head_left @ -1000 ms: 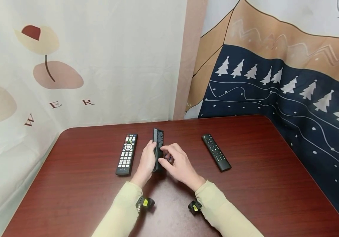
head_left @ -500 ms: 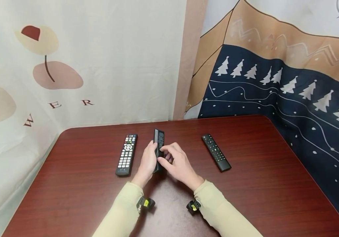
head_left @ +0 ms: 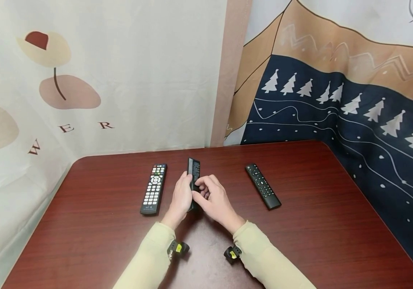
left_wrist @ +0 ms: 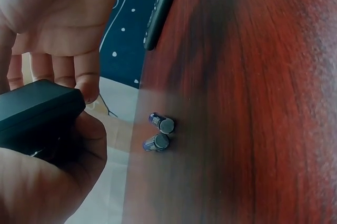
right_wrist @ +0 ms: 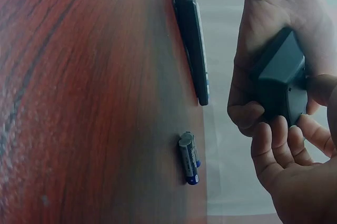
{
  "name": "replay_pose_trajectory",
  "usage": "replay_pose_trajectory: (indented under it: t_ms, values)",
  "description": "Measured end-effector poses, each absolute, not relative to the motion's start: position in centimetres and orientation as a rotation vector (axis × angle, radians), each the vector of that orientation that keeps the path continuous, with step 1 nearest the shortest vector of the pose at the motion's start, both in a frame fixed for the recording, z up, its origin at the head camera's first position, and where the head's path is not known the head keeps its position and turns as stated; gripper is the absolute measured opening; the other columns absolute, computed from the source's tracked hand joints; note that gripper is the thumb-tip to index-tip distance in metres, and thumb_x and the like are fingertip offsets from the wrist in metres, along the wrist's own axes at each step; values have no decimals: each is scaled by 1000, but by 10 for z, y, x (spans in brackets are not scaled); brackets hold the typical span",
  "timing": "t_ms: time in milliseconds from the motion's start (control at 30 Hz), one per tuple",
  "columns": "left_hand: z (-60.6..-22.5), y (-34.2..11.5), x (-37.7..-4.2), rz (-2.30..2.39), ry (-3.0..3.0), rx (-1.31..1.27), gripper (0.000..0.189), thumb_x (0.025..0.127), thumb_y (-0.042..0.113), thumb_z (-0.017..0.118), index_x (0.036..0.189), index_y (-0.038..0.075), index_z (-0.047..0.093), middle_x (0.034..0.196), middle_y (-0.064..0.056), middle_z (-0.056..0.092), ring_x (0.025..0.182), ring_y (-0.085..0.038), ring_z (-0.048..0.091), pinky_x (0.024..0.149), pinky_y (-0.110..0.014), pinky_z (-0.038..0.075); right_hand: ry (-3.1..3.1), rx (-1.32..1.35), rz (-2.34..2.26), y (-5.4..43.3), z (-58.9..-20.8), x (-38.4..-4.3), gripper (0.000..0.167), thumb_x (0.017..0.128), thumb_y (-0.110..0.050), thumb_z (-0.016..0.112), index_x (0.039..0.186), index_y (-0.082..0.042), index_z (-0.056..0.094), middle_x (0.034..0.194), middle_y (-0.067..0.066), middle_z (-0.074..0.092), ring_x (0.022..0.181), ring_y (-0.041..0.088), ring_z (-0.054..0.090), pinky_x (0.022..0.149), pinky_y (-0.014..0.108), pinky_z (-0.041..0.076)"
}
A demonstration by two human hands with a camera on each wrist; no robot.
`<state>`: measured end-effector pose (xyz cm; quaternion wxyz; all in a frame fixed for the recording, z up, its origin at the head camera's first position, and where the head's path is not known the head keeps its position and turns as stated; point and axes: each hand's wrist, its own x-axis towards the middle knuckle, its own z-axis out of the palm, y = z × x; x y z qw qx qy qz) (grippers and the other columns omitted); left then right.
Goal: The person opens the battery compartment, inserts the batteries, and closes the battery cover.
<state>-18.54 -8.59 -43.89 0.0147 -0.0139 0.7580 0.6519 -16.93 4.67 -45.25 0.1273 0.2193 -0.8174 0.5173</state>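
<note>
A black remote control (head_left: pixel 194 167) is held on its edge above the middle of the table, its printed back turned to the right. My left hand (head_left: pixel 182 194) grips it from the left, thumb along the upper edge. With bent fingers, my right hand (head_left: pixel 215 200) has its thumb and index finger at the remote's back; more fingertips reach its underside in the right wrist view. Below the hands, two small batteries (right_wrist: pixel 188 161) lie side by side on the table; in the head view the right hand hides them. The part of the back under the right fingers is hidden.
A black remote with white buttons (head_left: pixel 153 188) lies left of the hands on the dark red table (head_left: pixel 94 224). Another black remote (head_left: pixel 263 186) rests at the right, slanted. Printed curtains (head_left: pixel 148 80) hang behind the table's far edge.
The right wrist has shifted slightly left, toward the left hand. The held remote and left hand have barely moved; both hands stay on the remote.
</note>
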Motion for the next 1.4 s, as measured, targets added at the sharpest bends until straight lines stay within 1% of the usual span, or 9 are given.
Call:
replay_pose_trajectory:
  t_ms: [367,467,667,867,900,1133,1233,1367,1400]
  values:
    - [-442,-85,-183,1976,2468,-40,35,108,21,31,106,1,60,99,-16,64,90,-21,59,82,-31,47,-2395,658,1532,46,-451,-170,16,93,-5,71,103,-4,60,95,9,55,77,20,57,71,24,49]
    - [-441,-85,-183,1946,2479,-27,37,109,22,30,110,0,60,105,-19,63,98,-29,59,88,-36,46,-2394,647,1535,47,-451,-170,16,92,-5,72,102,-4,60,95,9,55,77,20,57,71,24,49]
    - [-438,-85,-183,1862,2519,-49,48,110,27,30,136,-3,56,138,-24,57,130,-35,51,112,-48,38,-2366,607,1532,47,-452,-171,17,90,-5,72,101,-5,60,93,8,54,76,18,56,69,23,49]
    - [-439,-86,-184,1891,2533,-42,42,110,26,30,126,-1,59,118,-20,63,108,-30,58,94,-38,46,-2372,532,1541,46,-451,-171,21,90,-9,75,100,-5,58,93,7,52,76,14,56,69,23,51]
    - [-440,-87,-185,1898,2544,-27,39,110,24,30,119,0,59,108,-18,63,99,-28,57,88,-36,45,-2366,524,1540,46,-451,-171,21,91,-10,75,99,-6,57,92,7,52,76,14,57,69,24,52]
    - [-438,-88,-186,1911,2502,-80,45,110,27,27,127,0,58,116,-23,61,108,-35,57,97,-45,45,-2350,488,1553,48,-450,-170,20,91,-12,74,100,-5,58,95,7,55,79,17,61,71,27,56]
    - [-437,-89,-186,1919,2471,-114,50,110,29,27,140,-3,53,134,-27,57,125,-39,53,108,-51,41,-2346,477,1544,50,-451,-171,19,91,-10,74,100,-5,58,95,7,55,79,18,62,70,28,56]
    - [-436,-91,-186,1943,2429,-112,51,111,29,26,143,-4,49,125,-29,61,113,-36,60,100,-44,48,-2356,479,1502,55,-452,-173,18,90,-9,75,99,-5,59,93,8,55,76,18,61,69,26,55]
    - [-436,-92,-187,1957,2417,-100,49,111,28,26,139,-4,51,115,-28,64,101,-34,63,91,-41,51,-2355,481,1495,56,-452,-173,19,90,-9,75,99,-5,59,93,8,55,76,18,61,69,26,54]
